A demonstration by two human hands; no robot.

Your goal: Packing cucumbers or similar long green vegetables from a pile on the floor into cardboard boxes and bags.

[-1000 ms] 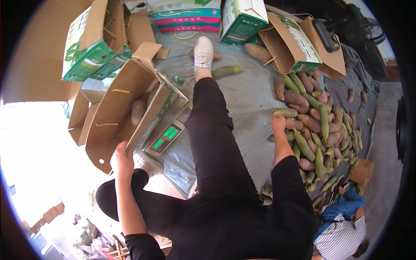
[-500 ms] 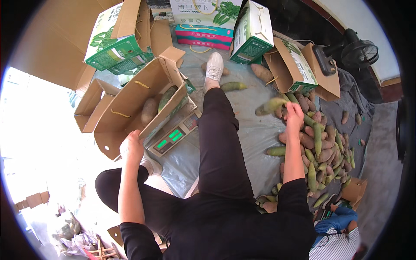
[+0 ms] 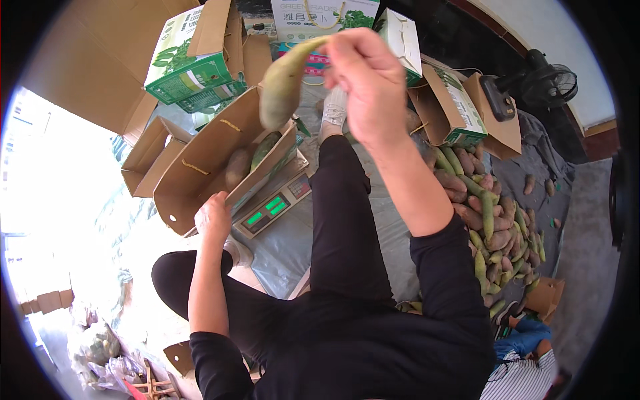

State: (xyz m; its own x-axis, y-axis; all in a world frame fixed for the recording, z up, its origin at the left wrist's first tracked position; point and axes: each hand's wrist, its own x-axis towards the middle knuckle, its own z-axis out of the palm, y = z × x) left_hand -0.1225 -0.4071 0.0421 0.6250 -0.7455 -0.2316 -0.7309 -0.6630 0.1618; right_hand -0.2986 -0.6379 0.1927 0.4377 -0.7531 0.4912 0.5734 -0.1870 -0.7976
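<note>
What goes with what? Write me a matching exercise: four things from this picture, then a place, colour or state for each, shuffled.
Column one
1. left hand
2. lifted vegetable
3. weighing scale
4. fan

Column two
A. black, toward the upper right of the picture
B. shows lit green displays
C. at the rim of the open cardboard box
D. hangs by its thin end from the right hand

Right pairs: 1-C, 2-D, 3-B, 4-A
</note>
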